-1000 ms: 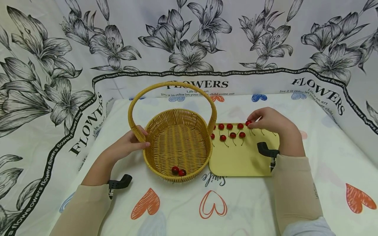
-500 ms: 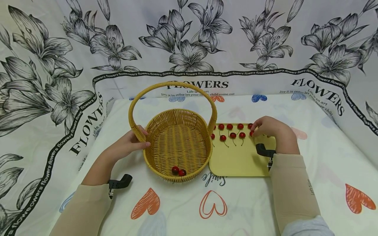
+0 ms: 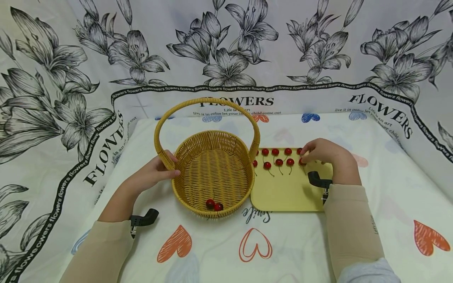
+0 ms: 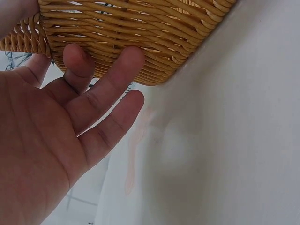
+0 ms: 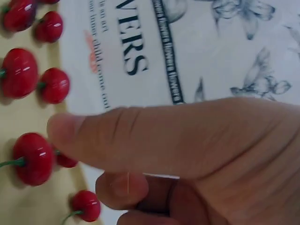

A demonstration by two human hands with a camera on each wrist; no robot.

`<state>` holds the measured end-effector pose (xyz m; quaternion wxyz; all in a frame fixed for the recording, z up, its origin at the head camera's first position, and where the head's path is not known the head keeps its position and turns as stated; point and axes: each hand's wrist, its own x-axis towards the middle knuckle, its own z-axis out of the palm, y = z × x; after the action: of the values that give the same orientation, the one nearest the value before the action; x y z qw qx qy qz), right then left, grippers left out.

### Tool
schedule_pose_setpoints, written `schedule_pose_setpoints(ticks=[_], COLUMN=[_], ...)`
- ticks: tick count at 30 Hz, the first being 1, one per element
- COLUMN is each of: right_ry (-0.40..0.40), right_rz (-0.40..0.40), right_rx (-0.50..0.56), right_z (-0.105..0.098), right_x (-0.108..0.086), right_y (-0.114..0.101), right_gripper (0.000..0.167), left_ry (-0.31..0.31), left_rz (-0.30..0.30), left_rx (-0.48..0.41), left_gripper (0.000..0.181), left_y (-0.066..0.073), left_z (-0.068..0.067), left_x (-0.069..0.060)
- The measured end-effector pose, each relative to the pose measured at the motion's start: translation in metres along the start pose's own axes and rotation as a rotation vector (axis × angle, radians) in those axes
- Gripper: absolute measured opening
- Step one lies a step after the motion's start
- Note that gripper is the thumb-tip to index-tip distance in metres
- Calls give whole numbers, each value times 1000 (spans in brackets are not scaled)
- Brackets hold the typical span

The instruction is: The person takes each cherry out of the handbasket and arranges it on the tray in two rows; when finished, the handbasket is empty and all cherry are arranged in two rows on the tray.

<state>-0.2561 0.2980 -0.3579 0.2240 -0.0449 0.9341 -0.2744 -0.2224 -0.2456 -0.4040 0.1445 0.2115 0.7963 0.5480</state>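
Note:
My left hand point(image 3: 155, 171) holds a yellow wicker basket point(image 3: 212, 169) at the left foot of its arched handle. In the left wrist view several fingers point(image 4: 101, 93) lie spread along the woven side. Two dark red cherries point(image 3: 214, 205) lie at the basket's near inner edge. To its right, several red cherries with stems stand in two rows on a yellow tray point(image 3: 283, 196). My right hand point(image 3: 327, 151) hovers at the rows' right part, fingertips by a front-row cherry point(image 5: 33, 159). The right wrist view shows the thumb beside that cherry, with no cherry visibly pinched; the index fingertip is hidden.
A white cloth point(image 3: 293, 243) printed with hearts covers the table. Behind rises a white floral sheet point(image 3: 226, 47). The basket's tall handle point(image 3: 212, 101) arches over it, and its right side overlaps the tray's left edge. Each forearm carries a black wrist mount point(image 3: 143, 220).
My right hand has come from a back-row cherry it was pinching down to the front row, leaving that cherry at the tray's far edge. My left hand and the basket stay put.

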Motion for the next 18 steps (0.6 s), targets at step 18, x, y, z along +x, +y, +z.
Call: schedule_pose_setpoints(ticks=[18], right_ry=[69], right_rz=[-576], right_rx=[338], right_z=[-6], right_x=[-52], right_y=[-67], right_gripper=[22], left_ry=[14], left_rz=[-21], left_rx=[6], left_gripper=[34], left_y=[3], left_z=[2], left_x=[-1])
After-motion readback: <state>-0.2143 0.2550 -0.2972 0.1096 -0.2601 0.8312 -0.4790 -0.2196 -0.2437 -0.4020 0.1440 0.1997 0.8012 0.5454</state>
